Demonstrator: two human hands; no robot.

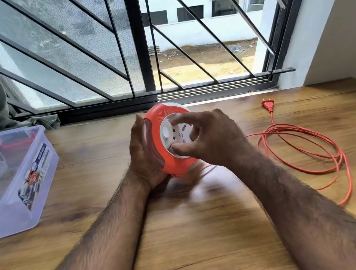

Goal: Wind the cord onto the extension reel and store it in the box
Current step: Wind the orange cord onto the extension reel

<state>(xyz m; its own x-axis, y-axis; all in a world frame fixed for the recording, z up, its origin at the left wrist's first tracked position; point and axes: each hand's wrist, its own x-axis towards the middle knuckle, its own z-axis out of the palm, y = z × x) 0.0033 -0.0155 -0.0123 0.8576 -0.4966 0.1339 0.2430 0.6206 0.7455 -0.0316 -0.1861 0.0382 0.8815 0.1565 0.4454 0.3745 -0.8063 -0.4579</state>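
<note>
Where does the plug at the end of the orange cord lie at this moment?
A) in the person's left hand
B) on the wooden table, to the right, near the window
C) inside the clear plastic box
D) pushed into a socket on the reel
B: the plug lies flat on the wooden table at the far right by the window, with the loose cord coiled below it, apart from both hands.

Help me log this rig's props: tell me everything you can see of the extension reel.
The extension reel is a round drum with a ribbed orange plastic shell and a white centre face carrying sockets and a knob. It is held on edge above the wooden table, face towards the camera. The left hand cups its left rim; the right hand grips the white hub with curled fingers. Its orange cord lies mostly unwound in loose loops at the right.
</note>
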